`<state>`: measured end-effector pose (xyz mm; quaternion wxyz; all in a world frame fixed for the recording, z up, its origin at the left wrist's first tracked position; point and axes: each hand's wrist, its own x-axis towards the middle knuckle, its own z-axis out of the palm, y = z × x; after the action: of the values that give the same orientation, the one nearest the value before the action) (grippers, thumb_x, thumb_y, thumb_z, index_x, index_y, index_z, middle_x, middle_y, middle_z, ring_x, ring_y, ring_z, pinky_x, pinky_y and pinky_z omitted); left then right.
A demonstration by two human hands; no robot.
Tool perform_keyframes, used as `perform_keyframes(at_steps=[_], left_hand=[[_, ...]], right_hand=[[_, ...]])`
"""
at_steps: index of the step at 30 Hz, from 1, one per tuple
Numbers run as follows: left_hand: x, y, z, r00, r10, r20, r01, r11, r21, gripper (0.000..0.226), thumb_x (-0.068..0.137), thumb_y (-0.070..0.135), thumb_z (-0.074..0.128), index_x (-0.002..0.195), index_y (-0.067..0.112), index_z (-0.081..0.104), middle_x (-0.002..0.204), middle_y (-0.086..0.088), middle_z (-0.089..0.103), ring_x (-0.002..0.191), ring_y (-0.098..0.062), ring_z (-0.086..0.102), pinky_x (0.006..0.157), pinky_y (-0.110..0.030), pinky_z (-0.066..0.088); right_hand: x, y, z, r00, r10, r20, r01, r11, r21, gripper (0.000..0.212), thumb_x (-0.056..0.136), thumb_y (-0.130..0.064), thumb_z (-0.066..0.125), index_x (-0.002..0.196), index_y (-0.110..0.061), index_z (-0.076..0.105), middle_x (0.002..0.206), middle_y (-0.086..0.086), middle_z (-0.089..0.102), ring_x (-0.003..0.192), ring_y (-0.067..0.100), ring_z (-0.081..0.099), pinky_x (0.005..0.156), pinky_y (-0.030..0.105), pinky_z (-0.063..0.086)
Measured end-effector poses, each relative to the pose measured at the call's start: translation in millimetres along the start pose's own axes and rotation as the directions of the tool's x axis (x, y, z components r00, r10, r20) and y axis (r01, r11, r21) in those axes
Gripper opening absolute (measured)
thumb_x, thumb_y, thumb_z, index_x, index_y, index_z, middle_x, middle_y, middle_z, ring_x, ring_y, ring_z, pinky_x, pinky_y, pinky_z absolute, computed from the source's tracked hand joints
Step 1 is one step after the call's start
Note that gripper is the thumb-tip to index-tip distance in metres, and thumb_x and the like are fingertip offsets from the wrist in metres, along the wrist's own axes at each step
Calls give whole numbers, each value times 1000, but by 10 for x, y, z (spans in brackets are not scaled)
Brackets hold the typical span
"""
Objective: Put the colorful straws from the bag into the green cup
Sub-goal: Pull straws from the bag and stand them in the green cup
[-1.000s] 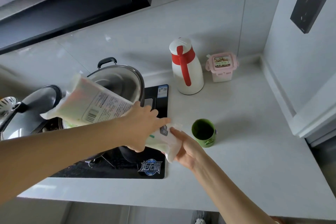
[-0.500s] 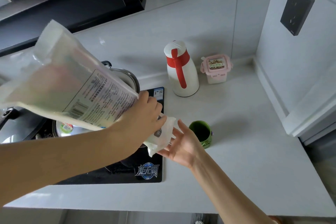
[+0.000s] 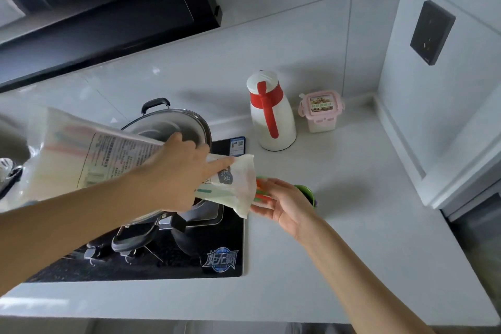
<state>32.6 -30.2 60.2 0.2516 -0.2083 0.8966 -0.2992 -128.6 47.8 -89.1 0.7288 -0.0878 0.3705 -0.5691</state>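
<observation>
Head view showed the left hand (image 3: 187, 173) clamped around the neck of the bag (image 3: 108, 154), which lay tilted with its mouth lower, toward the right, and its closed end raised over the stove (image 3: 168, 257). Half a second before, the closed end had been lifted much higher, up against the range hood (image 3: 108, 8); by this moment it had dropped to just above the lidded pot (image 3: 173, 127). Colorful straws (image 3: 261, 192) (orange and green ends, the rest blurred inside the plastic) had come out of the bag's mouth, where earlier none were showing. They lay across the right hand (image 3: 284, 203), which was cupped palm-up right at the opening, fingers spread apart and not closed on them. That hand had been in much the same place before, open under the mouth, but bare.

Behind the right hand stood the green cup (image 3: 307, 194) on the counter (image 3: 352, 225), mostly hidden by the fingers, only part of its rim and side visible. Whether it held any straws could not be told. Farther back a white jug with a red handle (image 3: 269, 114) and a small pink-lidded box (image 3: 321, 111) stood near the wall, both where they had been.
</observation>
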Motion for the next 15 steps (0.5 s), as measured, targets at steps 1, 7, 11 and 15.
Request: perform_keyframes(at_steps=[1, 7, 11, 15], left_hand=[[-20, -7, 42, 1000, -12, -15, 12, 999, -37, 87, 76, 55, 43, 139, 37, -13, 107, -4, 52, 80, -20, 52, 72, -36, 40], [-151, 160, 269, 991, -100, -90, 74, 966, -250, 84, 81, 49, 42, 137, 40, -21, 81, 8, 52, 57, -11, 42, 60, -27, 40], [-193, 245, 332, 963, -234, -135, 159, 895, -418, 82, 81, 51, 47, 142, 41, -8, 88, 9, 58, 59, -12, 37, 61, -25, 32], [-249, 285, 301, 941, -289, -176, 128, 787, -604, 78, 72, 36, 66, 141, 37, 28, 72, 5, 60, 51, -15, 45, 56, -25, 37]], right_hand=[[-2, -11, -18, 998, -56, -33, 53, 995, -89, 6, 85, -9, 65, 87, -4, 66, 77, 8, 76, 71, 21, 73, 59, 32, 59], [-45, -163, -45, 943, -289, -166, 223, 918, -328, 6, 85, -15, 67, 80, -15, 71, 74, 2, 74, 69, 16, 67, 60, 25, 51], [-141, -341, -25, 868, -477, -135, 349, 782, -517, 5, 86, -20, 66, 82, -20, 69, 74, -2, 72, 66, 10, 66, 57, 19, 51], [-236, -526, -46, 786, -601, -142, 474, 734, -486, 8, 86, -17, 65, 94, -18, 63, 73, 1, 67, 63, 13, 62, 60, 23, 52]])
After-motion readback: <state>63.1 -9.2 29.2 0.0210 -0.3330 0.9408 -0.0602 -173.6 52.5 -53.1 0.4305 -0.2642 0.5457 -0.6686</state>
